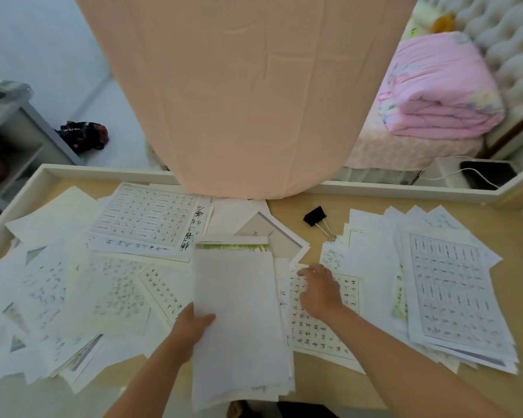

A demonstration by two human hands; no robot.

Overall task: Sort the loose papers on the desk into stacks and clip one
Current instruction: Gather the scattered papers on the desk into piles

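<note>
Standing over the head view, I see the left hand gripping a gathered stack by its left edge, thumb laid on the top sheet and the other fingers hidden beneath. The stack's long side points away from the person, and its near end hangs over the front of the desk. The right hand is open and palm down, fingers spread over a calligraphy sheet just to the right of the stack (the blur keeps me from telling whether the fingertips press the paper or hover above it). That sheet lies directly under the hand with its long axis running away from the person, so I judge it the next one to be drawn across onto the stack, a short sideways move toward the left hand. The binder clip sits on bare wood straight beyond the right hand, well apart from it, black body to the far left and wire handles trailing toward a fanned right pile; the right hand is plainly the nearer one. Loose papers sprawl unsorted across the left side of the desk. A peach cloth hangs over the far edge.
</note>
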